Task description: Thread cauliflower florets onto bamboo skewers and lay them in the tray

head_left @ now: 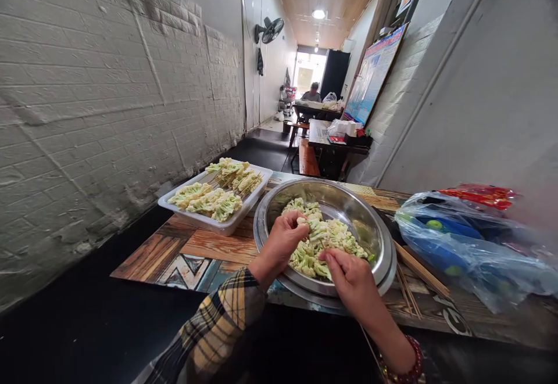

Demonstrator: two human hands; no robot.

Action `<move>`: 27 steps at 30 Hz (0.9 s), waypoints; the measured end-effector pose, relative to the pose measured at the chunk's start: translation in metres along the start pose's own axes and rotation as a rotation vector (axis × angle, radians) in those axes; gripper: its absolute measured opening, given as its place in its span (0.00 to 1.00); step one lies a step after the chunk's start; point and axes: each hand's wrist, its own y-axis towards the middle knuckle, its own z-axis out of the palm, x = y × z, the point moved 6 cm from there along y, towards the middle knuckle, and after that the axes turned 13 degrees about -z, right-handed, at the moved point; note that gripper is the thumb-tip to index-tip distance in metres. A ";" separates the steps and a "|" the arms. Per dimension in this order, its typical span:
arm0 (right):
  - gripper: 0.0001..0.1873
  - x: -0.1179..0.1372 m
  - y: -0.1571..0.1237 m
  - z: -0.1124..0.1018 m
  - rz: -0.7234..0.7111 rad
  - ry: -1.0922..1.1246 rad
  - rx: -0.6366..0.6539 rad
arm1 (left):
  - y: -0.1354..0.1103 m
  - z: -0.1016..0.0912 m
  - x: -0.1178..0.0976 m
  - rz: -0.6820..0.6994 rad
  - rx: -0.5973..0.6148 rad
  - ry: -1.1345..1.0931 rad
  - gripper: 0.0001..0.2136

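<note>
My left hand [285, 239] is closed in a pinch on a pale green-white cauliflower floret [320, 230] above a wide steel bowl [383, 239]. At the bowl's near right side, my right hand [351, 273] is closed, thumb and forefinger together. A thin bamboo skewer [370, 346] shows below its wrist and appears to run up into this hand; its tip is hidden among the florets. More loose cauliflower [305, 262] lies in the bowl beneath both hands. Left of the bowl, a white plastic tray [198, 221] holds several skewered bunches of cauliflower [213, 204].
Bare skewers [421, 271] lie on the wood-patterned table [218, 244] right of the bowl. Beside them is a clear plastic bag [471, 256] with blue and green contents, and a red packet [479, 196] behind. Farther back are another table [320, 134] and a seated person [313, 93].
</note>
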 end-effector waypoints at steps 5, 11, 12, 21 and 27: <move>0.16 0.002 0.002 -0.004 0.001 -0.022 -0.006 | 0.002 0.001 0.005 0.019 0.012 0.009 0.02; 0.15 0.002 0.006 -0.008 -0.019 -0.014 -0.034 | 0.002 0.004 0.002 -0.012 0.079 -0.117 0.02; 0.15 0.002 0.006 -0.008 -0.024 0.001 -0.042 | 0.002 0.005 0.002 -0.032 0.095 -0.157 0.02; 0.16 -0.002 0.005 -0.005 -0.027 0.014 -0.045 | 0.005 0.006 0.010 -0.119 0.186 -0.253 0.12; 0.16 0.004 0.008 0.000 0.025 -0.112 0.007 | 0.007 0.007 0.011 -0.123 0.149 -0.291 0.09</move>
